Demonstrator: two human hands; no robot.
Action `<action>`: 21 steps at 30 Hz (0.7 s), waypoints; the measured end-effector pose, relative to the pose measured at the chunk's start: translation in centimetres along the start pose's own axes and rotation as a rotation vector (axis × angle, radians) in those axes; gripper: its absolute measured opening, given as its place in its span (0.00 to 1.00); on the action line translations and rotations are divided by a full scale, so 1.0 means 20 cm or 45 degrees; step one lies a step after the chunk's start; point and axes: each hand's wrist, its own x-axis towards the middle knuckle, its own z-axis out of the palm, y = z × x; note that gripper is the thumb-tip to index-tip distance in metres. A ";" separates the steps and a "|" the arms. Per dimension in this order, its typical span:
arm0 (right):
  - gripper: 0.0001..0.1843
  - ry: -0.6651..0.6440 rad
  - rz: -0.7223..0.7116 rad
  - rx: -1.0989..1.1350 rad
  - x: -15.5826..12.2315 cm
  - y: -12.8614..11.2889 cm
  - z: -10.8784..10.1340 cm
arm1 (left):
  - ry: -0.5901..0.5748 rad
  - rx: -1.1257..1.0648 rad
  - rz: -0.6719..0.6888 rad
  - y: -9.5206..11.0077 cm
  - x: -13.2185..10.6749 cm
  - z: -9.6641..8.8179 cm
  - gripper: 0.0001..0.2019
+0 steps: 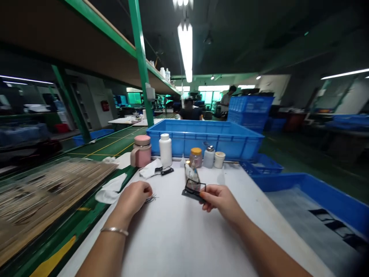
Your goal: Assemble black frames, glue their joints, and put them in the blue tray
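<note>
My right hand [217, 198] pinches a black rectangular frame piece [193, 194] with an open or clear window, holding it tilted above the white table [167, 234]. On the left, my left hand [134, 196] is closed, its fingertips down at a small heap of thin black strands [150, 199]. Whether any strand is between those fingers is hidden. Just behind the frame piece stands a small bag-like container [191, 173], partly covered. Farther back lie a black-handled tool [167, 171] and a white cloth or paper [151, 168].
Along the back edge stand a pink mug [142, 152], a white bottle [165, 151], a yellow-lidded jar [196, 157], a pump bottle [209, 157] and a cream pot [219, 160]. Blue crates [201, 132] rise behind; a blue bin [294, 181] with black pieces is at right. Cardboard [57, 200] lies left.
</note>
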 end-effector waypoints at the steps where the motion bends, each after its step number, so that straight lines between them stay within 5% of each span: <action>1: 0.20 0.006 -0.001 0.019 0.00 0.00 0.00 | 0.014 -0.011 0.005 0.00 0.00 0.00 0.07; 5: 0.20 0.016 -0.004 0.052 0.00 0.00 0.01 | 0.042 -0.157 -0.001 0.02 0.00 0.01 0.07; 13: 0.22 0.042 -0.005 0.058 0.00 -0.01 0.02 | -0.100 -1.075 0.153 0.19 -0.05 0.07 0.16; 17: 0.22 0.058 -0.006 0.083 0.00 -0.01 0.02 | -0.160 -0.994 0.193 0.22 -0.06 0.08 0.16; 21: 0.23 0.077 -0.009 0.124 0.00 -0.01 0.01 | -0.344 -0.593 0.278 0.21 -0.06 0.13 0.09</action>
